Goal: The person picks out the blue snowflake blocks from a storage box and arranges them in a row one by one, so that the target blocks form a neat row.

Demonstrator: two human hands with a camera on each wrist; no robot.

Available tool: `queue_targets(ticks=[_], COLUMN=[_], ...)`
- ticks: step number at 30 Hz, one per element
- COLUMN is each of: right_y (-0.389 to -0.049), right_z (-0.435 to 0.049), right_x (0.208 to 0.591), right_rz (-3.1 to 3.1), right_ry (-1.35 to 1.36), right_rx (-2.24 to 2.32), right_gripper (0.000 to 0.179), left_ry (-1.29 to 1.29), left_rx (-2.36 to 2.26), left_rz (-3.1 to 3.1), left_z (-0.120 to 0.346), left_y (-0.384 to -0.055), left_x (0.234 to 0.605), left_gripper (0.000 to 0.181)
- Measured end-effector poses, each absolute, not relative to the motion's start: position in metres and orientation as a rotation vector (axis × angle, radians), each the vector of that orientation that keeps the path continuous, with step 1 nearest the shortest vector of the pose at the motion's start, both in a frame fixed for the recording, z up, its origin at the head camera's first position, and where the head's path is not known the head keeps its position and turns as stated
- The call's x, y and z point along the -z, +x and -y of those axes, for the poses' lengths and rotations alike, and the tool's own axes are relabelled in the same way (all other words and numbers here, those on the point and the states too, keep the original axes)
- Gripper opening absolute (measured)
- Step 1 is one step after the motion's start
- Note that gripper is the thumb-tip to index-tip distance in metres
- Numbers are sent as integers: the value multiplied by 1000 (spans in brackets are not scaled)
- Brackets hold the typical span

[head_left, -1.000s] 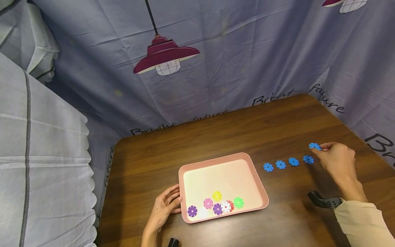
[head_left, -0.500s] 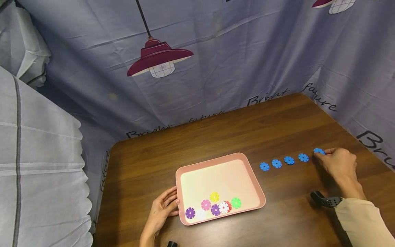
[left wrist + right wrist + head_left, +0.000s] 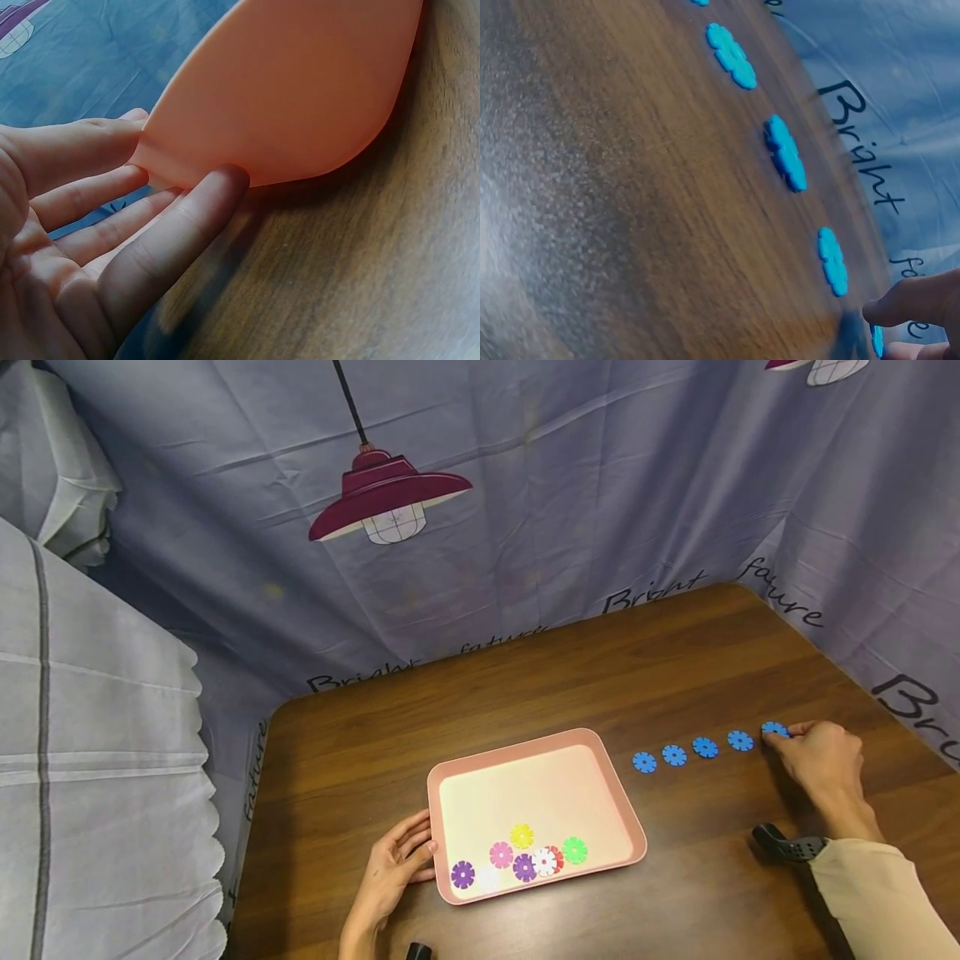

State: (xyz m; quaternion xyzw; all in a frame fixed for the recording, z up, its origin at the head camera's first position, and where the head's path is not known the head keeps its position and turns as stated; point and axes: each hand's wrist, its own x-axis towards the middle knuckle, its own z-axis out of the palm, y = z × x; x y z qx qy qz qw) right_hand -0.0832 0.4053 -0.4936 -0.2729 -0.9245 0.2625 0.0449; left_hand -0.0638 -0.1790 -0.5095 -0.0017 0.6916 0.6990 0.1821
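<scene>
With thumb and fingertips my right hand [image 3: 825,760] pinches a blue notched plastic disc [image 3: 775,728] low over the table, at the right end of a row. Several like blue discs [image 3: 705,747] lie flat in that row. In the right wrist view only fingertips [image 3: 907,306] show, at a disc's edge [image 3: 877,341]. My left hand [image 3: 390,864] rests against the left side of a pink tray [image 3: 633,827]. Its fairly straight fingers [image 3: 161,247] touch the outer wall in the left wrist view, and the thumb reaches the rim.
Inside the tray, along its near side, lie purple [image 3: 462,874], pink [image 3: 501,855], yellow [image 3: 522,836], white [image 3: 544,862], red and green [image 3: 574,850] discs. The brown wooden table [image 3: 360,735] meets a printed curtain [image 3: 570,510] behind. A pale curtain [image 3: 112,735] hangs left.
My right hand has moved the blue disc down and slightly right to the row's right end; over the last half second it has hardly moved. My left hand has stayed at the tray.
</scene>
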Motion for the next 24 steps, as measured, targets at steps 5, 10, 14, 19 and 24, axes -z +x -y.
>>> queue_targets(ticks=[5, 10, 14, 19, 24], right_y=[-84, -85, -86, -87, -89], right_z=[-405, -405, -405, -404, -404], right_x=[496, 498, 500, 499, 496], right_rz=[2818, 2807, 2802, 2809, 2833], right_ry=[-847, -822, -810, -820, -801], right_rx=[-812, -799, -796, -806, -785], right_gripper=[51, 48, 47, 47, 46], left_ry=[-7, -7, -10, -10, -9], left_rx=[-1982, -1984, -1989, -1999, -1994], left_rz=[-1945, -1952, -1955, -1945, -1954], left_z=[178, 177, 177, 177, 177], left_y=[-64, -65, -65, -65, -65], left_x=[510, 511, 512, 513, 513], left_gripper=[56, 54, 54, 53, 54])
